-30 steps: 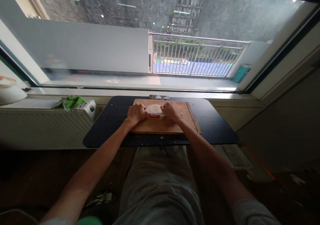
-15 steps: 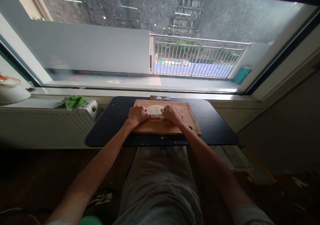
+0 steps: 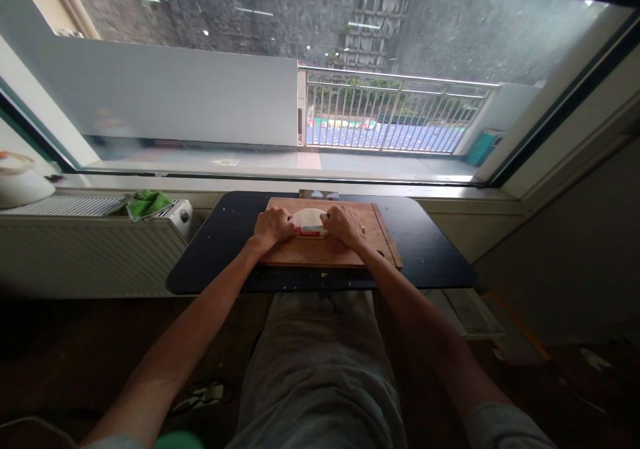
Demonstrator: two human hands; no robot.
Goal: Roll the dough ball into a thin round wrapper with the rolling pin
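Note:
A pale rolling pin [image 3: 311,231] with a red and white label lies crosswise on a round, flat sheet of dough [image 3: 309,217]. My left hand [image 3: 274,227] is closed around its left end. On the other end, my right hand [image 3: 344,226] is closed too, and a pale tip of the pin pokes out past it. Under the dough is a wooden cutting board [image 3: 310,255]. Both hands cover parts of the pin and the dough's sides.
The board rests on a black table [image 3: 207,252] with small crumbs near its front edge. Behind it stands a small box-like item [image 3: 319,194]. To the left, a green cloth [image 3: 149,202] lies on a white radiator [image 3: 90,252]. A large window [image 3: 200,102] rises beyond.
The pin has turned slightly, so more of the label's red part shows. Both hands keep their hold and have barely shifted; the whole view has moved a little.

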